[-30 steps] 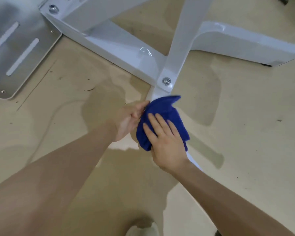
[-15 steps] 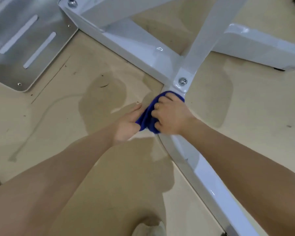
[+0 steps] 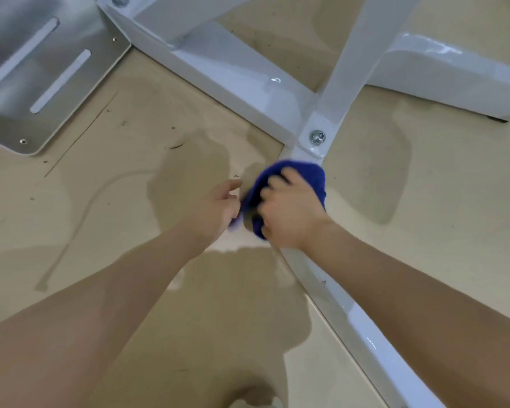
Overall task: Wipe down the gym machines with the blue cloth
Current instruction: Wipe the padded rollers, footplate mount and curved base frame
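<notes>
Cloth [image 3: 312,175] is bunched under the gripping right hand [image 3: 292,210] on the white frame bar [image 3: 351,316], likely for scrubbing pressure. Its trailing edge is pinched by the left hand [image 3: 218,207].

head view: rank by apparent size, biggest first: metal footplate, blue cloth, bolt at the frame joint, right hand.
1. metal footplate, cut off by the picture's edge, still clearly largest.
2-3. right hand and blue cloth: look alike; the hand covers much of the cloth, so no ranking.
4. bolt, smallest.
</notes>
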{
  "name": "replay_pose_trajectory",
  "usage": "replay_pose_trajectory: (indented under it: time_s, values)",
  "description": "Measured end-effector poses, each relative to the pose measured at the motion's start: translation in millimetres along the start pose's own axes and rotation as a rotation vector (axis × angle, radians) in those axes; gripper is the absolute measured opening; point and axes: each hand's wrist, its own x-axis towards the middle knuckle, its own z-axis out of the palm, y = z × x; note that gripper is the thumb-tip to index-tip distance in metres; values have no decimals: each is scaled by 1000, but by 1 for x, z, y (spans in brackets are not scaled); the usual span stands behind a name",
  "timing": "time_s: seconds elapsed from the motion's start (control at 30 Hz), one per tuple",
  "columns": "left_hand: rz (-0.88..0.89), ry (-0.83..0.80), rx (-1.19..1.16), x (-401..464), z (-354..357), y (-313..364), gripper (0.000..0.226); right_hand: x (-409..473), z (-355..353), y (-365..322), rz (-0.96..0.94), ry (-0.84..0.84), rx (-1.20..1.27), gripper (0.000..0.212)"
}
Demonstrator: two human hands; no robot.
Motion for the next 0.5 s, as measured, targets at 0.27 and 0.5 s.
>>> replay_pose_trajectory:
  time_s: [0.27, 0.5]
  values:
    - [-38, 46, -134, -2, 8, 14, 43, -71, 31, -31, 207, 205, 344, 64]
    - [-108, 157, -149, -21, 34, 2, 45, -35, 23, -26, 603, 233, 501, 74]
